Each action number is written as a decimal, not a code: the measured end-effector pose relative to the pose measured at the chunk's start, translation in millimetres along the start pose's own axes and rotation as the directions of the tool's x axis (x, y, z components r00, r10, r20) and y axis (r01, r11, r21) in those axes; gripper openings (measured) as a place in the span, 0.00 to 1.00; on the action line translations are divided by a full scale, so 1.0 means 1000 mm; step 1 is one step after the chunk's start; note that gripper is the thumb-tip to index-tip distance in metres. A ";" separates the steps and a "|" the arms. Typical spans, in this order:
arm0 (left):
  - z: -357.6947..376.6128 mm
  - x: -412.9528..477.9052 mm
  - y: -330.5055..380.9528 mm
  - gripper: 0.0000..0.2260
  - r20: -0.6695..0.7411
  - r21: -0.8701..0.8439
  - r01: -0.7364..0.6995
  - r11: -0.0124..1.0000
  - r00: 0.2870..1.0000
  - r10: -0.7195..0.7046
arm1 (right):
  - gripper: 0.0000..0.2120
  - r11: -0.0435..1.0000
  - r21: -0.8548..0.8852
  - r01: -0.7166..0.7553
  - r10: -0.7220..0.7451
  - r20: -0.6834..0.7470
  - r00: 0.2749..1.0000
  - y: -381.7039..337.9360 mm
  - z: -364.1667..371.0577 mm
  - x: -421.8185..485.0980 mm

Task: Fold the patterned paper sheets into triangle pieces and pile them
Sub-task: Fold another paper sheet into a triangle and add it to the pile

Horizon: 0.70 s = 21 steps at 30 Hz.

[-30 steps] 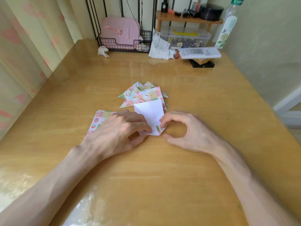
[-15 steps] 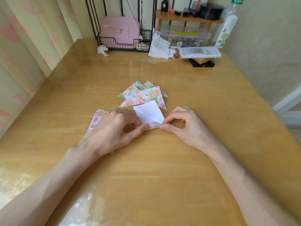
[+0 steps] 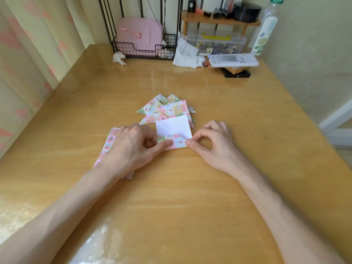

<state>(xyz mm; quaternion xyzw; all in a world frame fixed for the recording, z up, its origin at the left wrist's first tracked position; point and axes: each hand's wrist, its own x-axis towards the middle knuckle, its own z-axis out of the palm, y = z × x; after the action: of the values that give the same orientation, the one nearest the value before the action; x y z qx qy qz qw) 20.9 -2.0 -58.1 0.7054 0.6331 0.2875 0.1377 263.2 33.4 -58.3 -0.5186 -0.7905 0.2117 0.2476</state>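
A paper sheet (image 3: 173,128) lies white side up on the wooden table (image 3: 209,197), its near edge folded over into a patterned strip (image 3: 179,142). My left hand (image 3: 133,147) pinches the left end of that strip between thumb and forefinger. My right hand (image 3: 215,143) pinches the strip's right corner, its other fingers curled. Just behind the sheet is a pile of folded patterned triangles (image 3: 165,109). Flat patterned sheets (image 3: 108,143) lie under my left hand and wrist, mostly hidden.
Along the back edge stand a wire basket with a pink box (image 3: 141,35), crumpled tissues (image 3: 186,54), a clear plastic box (image 3: 217,41), a remote (image 3: 233,60), a small wooden shelf (image 3: 219,19) and a bottle (image 3: 266,29). A curtain (image 3: 28,54) hangs on the left.
The sheet's near edge has been folded up into a patterned strip and squared to me. Both hands shifted slightly away from me and now pinch the strip's ends.
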 end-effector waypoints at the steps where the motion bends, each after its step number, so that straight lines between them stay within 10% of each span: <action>1: 0.001 0.000 0.000 0.24 -0.003 0.008 0.007 1.000 1.000 -0.007 | 0.10 1.000 -0.005 -0.009 0.009 -0.005 1.000 0.000 0.000 0.000; 21: 0.008 0.004 0.005 0.23 -0.121 0.189 0.092 0.978 0.990 -0.070 | 0.10 0.990 -0.050 -0.128 0.125 -0.067 0.990 -0.010 0.006 0.005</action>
<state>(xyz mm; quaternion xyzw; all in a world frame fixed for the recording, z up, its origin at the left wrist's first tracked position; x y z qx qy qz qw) 29.5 2.4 -60.3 0.6714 0.6933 0.2583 0.0436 250.7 33.5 -56.7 -0.5807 -0.7532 0.1891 0.2446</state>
